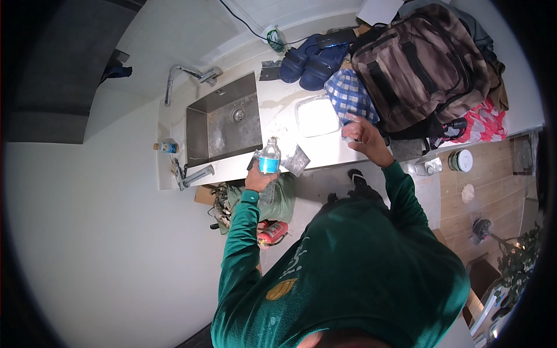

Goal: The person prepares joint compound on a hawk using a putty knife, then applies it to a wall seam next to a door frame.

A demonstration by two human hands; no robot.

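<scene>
My left hand [259,178] is wrapped round a clear plastic bottle [270,158] with a blue label, held upright at the counter's front edge by the sink. The bottle's neck appears to have no cap on it. To the right, my right hand [362,136] is raised over the counter with its fingers curled toward the thumb. Something small and pale shows at its fingertips, too small to name. Between the hands lie a shiny white rectangular tray or lid [318,116] and a grey square piece [297,160].
A steel sink [223,124] with a faucet [194,74] is at left. Sandals [313,62], a checked cloth [351,95] and a backpack [418,66] crowd the counter's right. Another bottle [166,147] stands far left. Below sit a green bag [284,194] and a red fire extinguisher [272,232].
</scene>
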